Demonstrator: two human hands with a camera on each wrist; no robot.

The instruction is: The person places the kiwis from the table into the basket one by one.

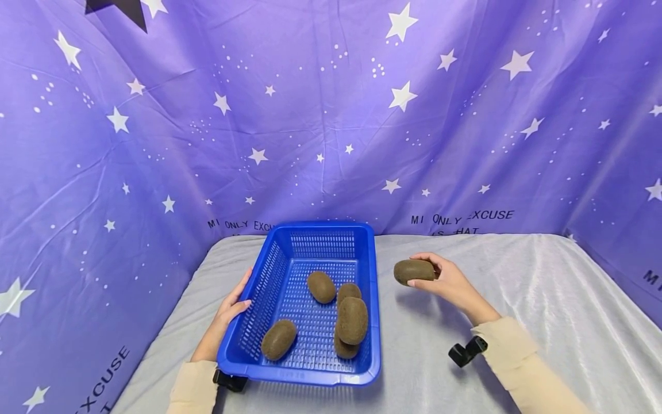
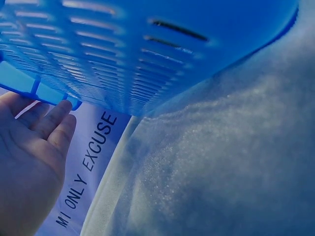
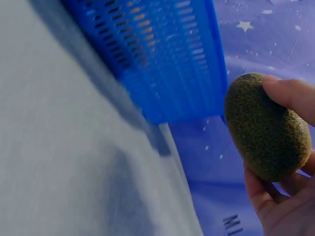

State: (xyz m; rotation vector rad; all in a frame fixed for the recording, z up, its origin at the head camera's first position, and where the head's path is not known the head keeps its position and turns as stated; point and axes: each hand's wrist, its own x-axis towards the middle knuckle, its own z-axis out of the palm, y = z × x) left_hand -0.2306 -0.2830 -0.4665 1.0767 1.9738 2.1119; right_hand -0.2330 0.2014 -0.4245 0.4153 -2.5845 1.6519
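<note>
Between its thumb and fingers my right hand point(image 1: 452, 287) holds a brown, fuzzy kiwifruit point(image 1: 414, 272), raised over the cloth to the right of the blue plastic basket point(image 1: 376, 276). The right wrist view shows the held fruit close up, thumb on one side and fingertips on the other. My left hand point(image 1: 227, 316) grips the basket's left rim, its thumb over the top edge and its fingers under the lip in the left wrist view. Several kiwifruits lie in the basket: one near the middle point(image 1: 322, 287), one at the front left point(image 1: 279, 339), and others bunched against the right wall point(image 1: 353, 321).
A grey cloth point(image 1: 496, 270) covers the table beneath the basket. Purple star-printed curtain point(image 1: 320, 115) hangs behind and along both sides. Each wrist wears a black camera, the right one point(image 1: 468, 352) standing off the sleeve.
</note>
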